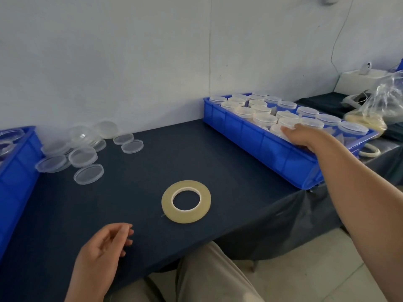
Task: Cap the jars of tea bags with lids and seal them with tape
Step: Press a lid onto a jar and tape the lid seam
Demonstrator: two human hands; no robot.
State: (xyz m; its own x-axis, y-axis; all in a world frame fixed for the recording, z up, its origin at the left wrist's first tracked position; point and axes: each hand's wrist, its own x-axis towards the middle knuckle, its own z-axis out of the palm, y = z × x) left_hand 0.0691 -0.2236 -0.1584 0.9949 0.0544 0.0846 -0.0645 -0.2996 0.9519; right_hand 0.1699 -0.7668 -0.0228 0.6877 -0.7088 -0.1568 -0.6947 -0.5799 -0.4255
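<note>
Dark cloth table (218,160) | glossy tape ring (166,204) | left hand (102,249) slack, empty | right hand (303,136) on jar (276,129), grip unclear

A roll of yellowish clear tape (205,199) lies flat, its white core facing up. Left of the tape and farther back, loose clear round lids (88,173) are scattered, most lying flat and some overlapping or stacked. Right of the tape and farther back, jars (265,119) stand upright in close-packed rows inside a blue tray (239,132). Each visible jar is topped with a clear lid, and pale contents show through. Far left of the tape, clear round rims (12,134) sit in a second blue tray (19,171), cut off at the edge.
</note>
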